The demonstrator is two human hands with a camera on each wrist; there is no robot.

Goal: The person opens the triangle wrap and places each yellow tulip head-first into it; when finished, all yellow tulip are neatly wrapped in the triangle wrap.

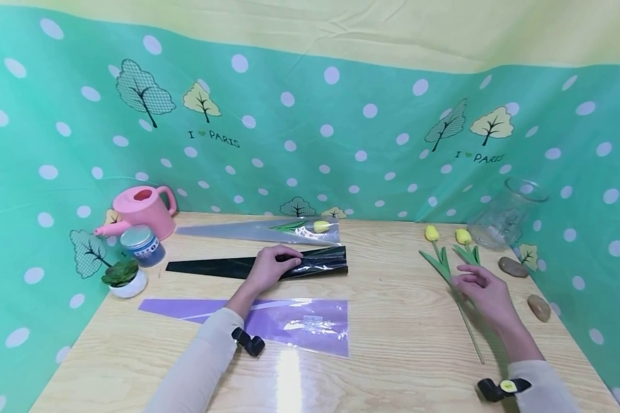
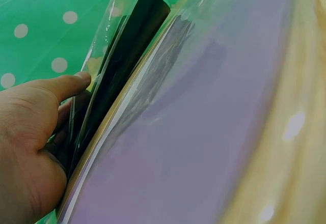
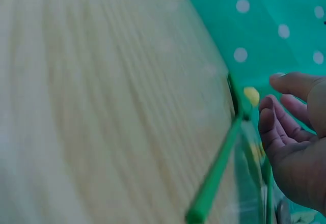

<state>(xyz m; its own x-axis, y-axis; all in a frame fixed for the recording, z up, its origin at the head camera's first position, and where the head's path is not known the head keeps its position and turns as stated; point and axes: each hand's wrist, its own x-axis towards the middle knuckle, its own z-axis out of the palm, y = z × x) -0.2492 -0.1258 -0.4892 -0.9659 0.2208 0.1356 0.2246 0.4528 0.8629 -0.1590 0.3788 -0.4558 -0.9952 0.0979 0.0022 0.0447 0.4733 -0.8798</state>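
My left hand (image 1: pixel 276 267) pinches the black flower sleeve (image 1: pixel 322 261) near its wide end. In the left wrist view the thumb lies at the clear film of the sleeve, and the fingers are partly hidden behind it. My right hand (image 1: pixel 483 289) hovers over the stems of two yellow artificial tulips on the wooden table. Its thumb and loosely bent fingers stand apart in the right wrist view, with nothing between them. The left tulip (image 1: pixel 431 233) has a long green stem (image 3: pixel 216 178); the hand covers part of the right tulip (image 1: pixel 463 236).
A grey sleeve (image 1: pixel 222 230) holding a tulip lies behind; a purple sleeve (image 1: pixel 315 324) lies in front. At left are a pink watering can (image 1: pixel 144 209), a blue jar (image 1: pixel 147 252) and a potted succulent (image 1: pixel 126 281). A glass vase (image 1: pixel 501 221) and two stones (image 1: pixel 539 308) stand at right.
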